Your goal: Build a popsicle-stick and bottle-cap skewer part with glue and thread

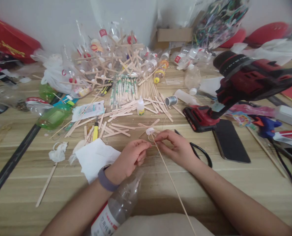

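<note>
- Pale cloth (146,226) is nearest the camera, at the bottom edge, and a long thin stick (172,180) crosses over it. A clear bottle (127,198) lies to the left of the stick.
- Both hands are close to each other over the middle of the bench (69,185). A small thin loop (149,138) is between their fingertips, right by the top of the stick.
- Left hand (130,159): finger and thumb tips are pinched together, it seems on a bit of the loop.
- Right hand (177,149): finger and thumb are bent in close by the stick. I cannot tell if they grip the stick, the loop or nothing.
- The step looks like shaping the loop. To do it well, hold one side firm and bend the other side softly, a bit at a time. A hard tug could squash the loop or snap the stick.
- Gripping the stick near its top should stop the long end from wobbling.
- The stick's long way runs on a slant: its top points away, at a white cap (150,131), and its low end comes down to the right, toward the camera. I cannot tell if it joins the cap.
- The loop looks round, so it has no clear long way.
</note>
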The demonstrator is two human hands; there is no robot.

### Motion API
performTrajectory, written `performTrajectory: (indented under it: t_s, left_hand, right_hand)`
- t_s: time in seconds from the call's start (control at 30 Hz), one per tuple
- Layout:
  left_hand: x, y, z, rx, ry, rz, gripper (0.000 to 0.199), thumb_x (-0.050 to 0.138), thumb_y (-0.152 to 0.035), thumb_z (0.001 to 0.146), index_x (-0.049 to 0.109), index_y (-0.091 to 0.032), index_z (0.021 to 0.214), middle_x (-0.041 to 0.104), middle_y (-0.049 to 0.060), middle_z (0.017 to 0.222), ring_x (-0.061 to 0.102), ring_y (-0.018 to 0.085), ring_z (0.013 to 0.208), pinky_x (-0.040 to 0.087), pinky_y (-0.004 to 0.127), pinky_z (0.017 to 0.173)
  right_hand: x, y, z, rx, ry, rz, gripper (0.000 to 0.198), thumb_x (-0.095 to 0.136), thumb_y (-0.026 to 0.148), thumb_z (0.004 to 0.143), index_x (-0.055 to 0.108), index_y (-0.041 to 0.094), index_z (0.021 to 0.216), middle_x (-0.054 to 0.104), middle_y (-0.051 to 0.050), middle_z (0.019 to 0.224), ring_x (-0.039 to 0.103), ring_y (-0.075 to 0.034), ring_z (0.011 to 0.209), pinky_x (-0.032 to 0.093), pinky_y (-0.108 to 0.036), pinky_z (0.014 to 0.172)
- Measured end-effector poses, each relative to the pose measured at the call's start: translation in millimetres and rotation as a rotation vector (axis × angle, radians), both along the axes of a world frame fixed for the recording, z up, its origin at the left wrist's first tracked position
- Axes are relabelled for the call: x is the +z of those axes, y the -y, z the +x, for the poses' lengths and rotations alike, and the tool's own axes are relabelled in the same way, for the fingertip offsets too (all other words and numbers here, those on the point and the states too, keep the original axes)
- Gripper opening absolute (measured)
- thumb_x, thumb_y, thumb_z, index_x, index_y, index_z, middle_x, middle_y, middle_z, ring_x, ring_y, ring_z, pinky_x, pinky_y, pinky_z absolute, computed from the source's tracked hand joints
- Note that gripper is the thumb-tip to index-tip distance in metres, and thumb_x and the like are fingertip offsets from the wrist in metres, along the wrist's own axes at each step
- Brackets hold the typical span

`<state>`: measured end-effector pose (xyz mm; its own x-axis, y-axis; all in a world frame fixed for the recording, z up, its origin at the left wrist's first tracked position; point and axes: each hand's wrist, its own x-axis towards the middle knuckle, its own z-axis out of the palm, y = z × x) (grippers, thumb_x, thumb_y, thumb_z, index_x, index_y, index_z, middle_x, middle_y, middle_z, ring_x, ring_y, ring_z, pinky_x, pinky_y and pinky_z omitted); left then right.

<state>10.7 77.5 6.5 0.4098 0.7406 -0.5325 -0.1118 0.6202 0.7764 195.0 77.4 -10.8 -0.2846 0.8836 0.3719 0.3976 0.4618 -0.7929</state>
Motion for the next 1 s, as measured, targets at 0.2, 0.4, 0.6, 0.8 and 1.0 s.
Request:
performTrajectory:
  t_s: [0.2, 0.4, 0.6, 0.8, 1.0]
  left_hand:
    - [-1.2, 0.1, -1.1, -0.014, -0.017, -0.008, 0.016, 0.063, -0.033, 0.076, 0.056, -0.019, 0.071, 0.032, -0.012, 0.034, 0.019, 0.005, 0.033, 0.012, 0.022, 0.038]
    - [-2.3, 1.6, 0.1, -0.045, -0.063, 0.038, 0.014, 0.064, -0.031, 0.075, 0.060, -0.018, 0.077, 0.035, -0.012, 0.035, 0.021, 0.005, 0.033, 0.013, 0.022, 0.039]
    - [-0.1, 0.1, 0.7, -0.022, -0.002, -0.019, 0.011, 0.061, -0.029, 0.074, 0.059, -0.018, 0.071, 0.032, -0.011, 0.033, 0.018, 0.005, 0.033, 0.010, 0.023, 0.039]
    - [3.1, -4.2, -3.0, -0.058, 0.092, -0.106, 0.020, 0.056, -0.028, 0.075, 0.049, -0.020, 0.058, 0.024, -0.011, 0.034, 0.011, 0.005, 0.036, 0.010, 0.023, 0.039]
    - [3.4, -5.4, -5.3, -0.068, 0.147, -0.137, 0.022, 0.063, -0.033, 0.070, 0.049, -0.021, 0.059, 0.025, -0.011, 0.037, 0.012, 0.004, 0.037, 0.011, 0.023, 0.040]
  right_hand:
    - [0.2, -2.5, 0.8, -0.008, 0.105, 0.095, 0.013, 0.050, 0.011, 0.090, 0.056, 0.023, 0.090, 0.066, -0.004, 0.084, 0.064, -0.018, 0.077, 0.052, -0.030, 0.069]
    - [-5.1, 0.4, -1.1, -0.100, 0.120, 0.154, 0.016, 0.045, 0.008, 0.088, 0.047, 0.024, 0.093, 0.061, -0.004, 0.082, 0.063, -0.021, 0.074, 0.052, -0.033, 0.066]
    - [-8.9, 2.9, -4.2, -0.117, 0.081, 0.216, 0.021, 0.047, 0.005, 0.088, 0.044, 0.025, 0.095, 0.058, -0.005, 0.086, 0.062, -0.021, 0.079, 0.052, -0.035, 0.070]
    - [-7.7, 3.4, -3.6, 0.069, 0.045, 0.314, 0.025, 0.044, 0.002, 0.088, 0.045, 0.026, 0.097, 0.062, -0.005, 0.092, 0.064, -0.021, 0.097, 0.053, -0.037, 0.081]
    - [-6.9, 3.1, -5.5, 0.157, 0.065, 0.331, 0.026, 0.041, 0.002, 0.089, 0.046, 0.025, 0.101, 0.066, -0.008, 0.095, 0.067, -0.020, 0.098, 0.056, -0.036, 0.079]
